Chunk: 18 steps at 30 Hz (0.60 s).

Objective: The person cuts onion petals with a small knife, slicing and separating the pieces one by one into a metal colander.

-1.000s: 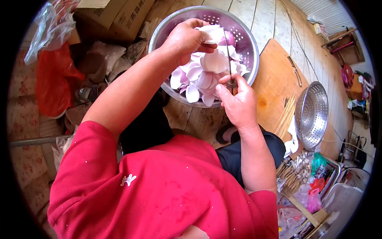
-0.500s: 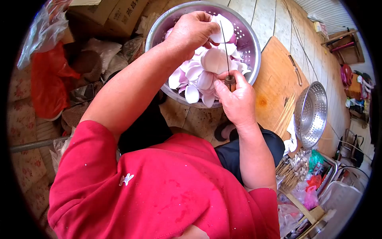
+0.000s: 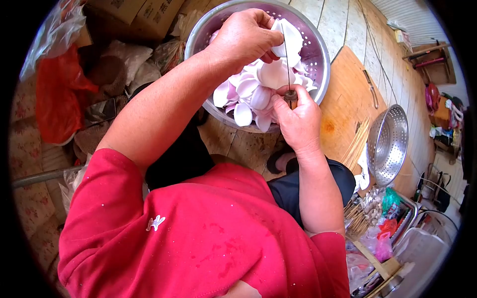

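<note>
My left hand (image 3: 248,39) is over a metal colander (image 3: 324,74), its thumb and fingers pinching a pale, petal-like piece (image 3: 292,39). My right hand (image 3: 300,116), lower and to the right, is closed round a short wooden handle (image 3: 290,97). From the handle a thin dark rod (image 3: 287,64) points up to the held piece and crosses its face; whether it pierces the piece I cannot tell. Beneath my hands, many white and light purple curved pieces (image 3: 243,113) lie heaped in the colander.
Right of the colander lies a wooden board (image 3: 343,94) with a knife (image 3: 370,89) and thin sticks (image 3: 357,146). Beyond stands a second perforated bowl (image 3: 390,144). Plastic bags and a tray are at the lower right. A red bag (image 3: 59,99) and cardboard boxes (image 3: 149,20) are at the left.
The piece in my left hand has turned from lying nearly flat to facing the view, and has moved slightly right and up. My right hand keeps its hold on the handle.
</note>
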Tool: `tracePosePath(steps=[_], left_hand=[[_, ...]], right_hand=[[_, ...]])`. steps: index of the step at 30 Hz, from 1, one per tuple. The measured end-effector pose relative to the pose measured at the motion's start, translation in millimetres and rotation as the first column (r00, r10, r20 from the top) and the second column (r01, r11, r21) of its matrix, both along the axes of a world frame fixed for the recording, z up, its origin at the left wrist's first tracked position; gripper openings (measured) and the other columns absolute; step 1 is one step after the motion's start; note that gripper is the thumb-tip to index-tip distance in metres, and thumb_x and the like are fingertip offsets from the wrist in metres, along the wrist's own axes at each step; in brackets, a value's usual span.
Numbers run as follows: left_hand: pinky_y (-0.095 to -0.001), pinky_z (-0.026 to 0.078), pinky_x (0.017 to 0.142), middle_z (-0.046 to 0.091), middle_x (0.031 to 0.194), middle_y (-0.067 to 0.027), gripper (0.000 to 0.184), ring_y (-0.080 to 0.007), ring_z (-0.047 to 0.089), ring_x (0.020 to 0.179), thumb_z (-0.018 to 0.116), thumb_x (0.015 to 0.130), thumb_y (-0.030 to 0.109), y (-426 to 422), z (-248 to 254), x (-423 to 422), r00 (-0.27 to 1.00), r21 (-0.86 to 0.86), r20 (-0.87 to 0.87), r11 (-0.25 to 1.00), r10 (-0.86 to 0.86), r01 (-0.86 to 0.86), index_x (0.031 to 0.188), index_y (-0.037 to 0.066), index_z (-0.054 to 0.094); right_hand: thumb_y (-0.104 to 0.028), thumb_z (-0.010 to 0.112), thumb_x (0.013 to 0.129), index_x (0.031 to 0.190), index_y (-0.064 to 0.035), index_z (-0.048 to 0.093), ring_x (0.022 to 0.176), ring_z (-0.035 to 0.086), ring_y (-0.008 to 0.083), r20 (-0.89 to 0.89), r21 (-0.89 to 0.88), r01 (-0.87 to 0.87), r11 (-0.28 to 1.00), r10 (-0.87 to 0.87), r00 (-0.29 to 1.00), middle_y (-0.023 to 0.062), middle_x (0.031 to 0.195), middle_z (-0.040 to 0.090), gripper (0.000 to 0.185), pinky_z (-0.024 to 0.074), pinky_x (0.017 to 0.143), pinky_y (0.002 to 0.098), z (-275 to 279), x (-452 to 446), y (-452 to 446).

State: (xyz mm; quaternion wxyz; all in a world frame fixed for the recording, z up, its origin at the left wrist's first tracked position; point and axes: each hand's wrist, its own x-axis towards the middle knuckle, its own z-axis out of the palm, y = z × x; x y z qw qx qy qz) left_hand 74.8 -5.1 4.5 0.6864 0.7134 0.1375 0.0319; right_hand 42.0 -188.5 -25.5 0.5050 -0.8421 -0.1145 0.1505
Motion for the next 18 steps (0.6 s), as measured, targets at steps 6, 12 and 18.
tracePosePath(steps=[6,12,18], left_hand=[[-0.0301,0.058,0.060,0.065,0.082,-0.0120,0.020,-0.0202,0.067,0.068,0.066,0.080,0.005,0,6,-8,0.992,-0.095,-0.107,0.994,-0.071,0.061,0.097,-0.003,0.061],[-0.0309,0.057,0.057,0.065,0.076,-0.0101,0.013,-0.0192,0.067,0.065,0.068,0.075,0.005,3,-2,-15,0.935,-0.253,-0.219,0.942,-0.278,0.221,0.085,0.001,0.061],[-0.0268,0.052,0.051,0.064,0.074,-0.0082,0.013,-0.0145,0.062,0.059,0.067,0.074,0.005,6,-4,-18,0.934,-0.091,-0.237,0.963,-0.267,0.252,0.085,0.000,0.063]], right_hand=[[-0.020,0.065,0.084,0.095,0.0006,0.062,0.076,0.067,0.0245,-0.108,0.019,0.005,1.000,-0.003,0.994,0.0138,0.080,0.068,0.023,0.0513,0.073,0.0349,-5,3,1],[-0.022,0.065,0.084,0.096,0.0018,0.062,0.078,0.067,0.0247,-0.107,-0.031,-0.033,0.999,0.030,0.994,0.0147,0.082,0.068,0.027,0.0509,0.074,0.0351,-8,5,0],[-0.026,0.066,0.084,0.095,0.0004,0.063,0.076,0.065,0.0209,-0.223,-0.033,-0.009,0.999,0.002,0.975,0.0132,0.081,0.068,0.028,0.0505,0.073,0.0339,-8,6,1]])
